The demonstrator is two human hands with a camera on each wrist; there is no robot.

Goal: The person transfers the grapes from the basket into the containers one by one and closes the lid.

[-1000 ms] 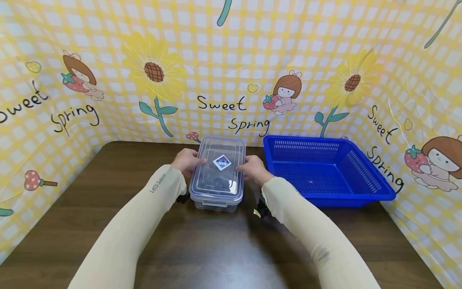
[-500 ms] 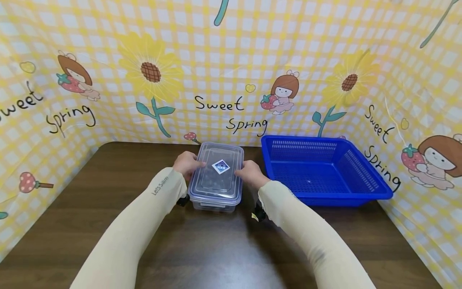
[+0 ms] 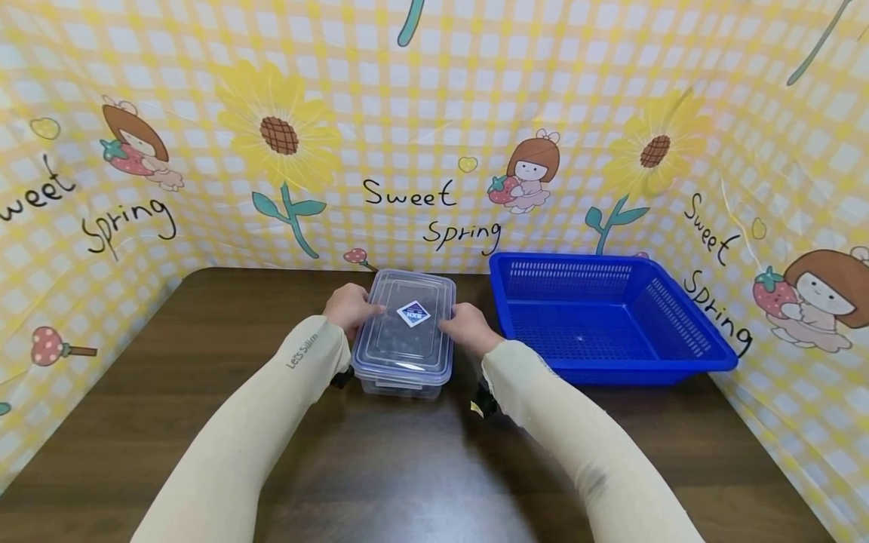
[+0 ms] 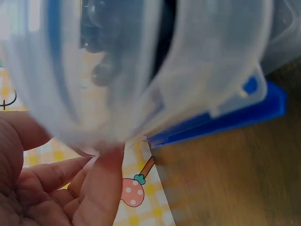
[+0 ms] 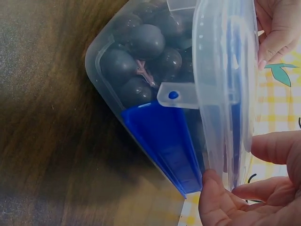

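l hand (image 3: 350,307) & r hand (image 3: 471,326) grip clr box (image 3: 400,343).

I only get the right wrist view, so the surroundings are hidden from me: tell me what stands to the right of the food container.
Observer: A blue plastic basket with perforated sides stands there.
Operator: Now describe the top of the lid.
Observer: The lid bears a blue and white diamond-shaped label.
Operator: Finish with the person's forearms.
Observer: Cream sleeves cover both.
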